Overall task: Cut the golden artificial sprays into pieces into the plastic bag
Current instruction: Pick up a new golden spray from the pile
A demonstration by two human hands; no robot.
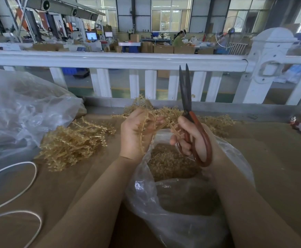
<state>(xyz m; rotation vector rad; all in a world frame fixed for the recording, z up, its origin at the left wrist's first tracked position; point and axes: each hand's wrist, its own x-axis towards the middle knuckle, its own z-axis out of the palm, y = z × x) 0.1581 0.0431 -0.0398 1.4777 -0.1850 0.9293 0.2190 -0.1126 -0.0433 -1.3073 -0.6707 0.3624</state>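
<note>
The open plastic bag (182, 203) fills the near middle of the table (271, 167), both hands right above its mouth. To the left, a heap of golden sprays (71, 144), a big clear bag (20, 108) and a white cable (20, 185) block the way. The white railing (110, 59) closes the far edge. Bare brown table lies to the right.

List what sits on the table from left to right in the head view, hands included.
Large plastic bag → white cord → pile of golden sprays → left hand holding a spray → right hand holding scissors.
</note>
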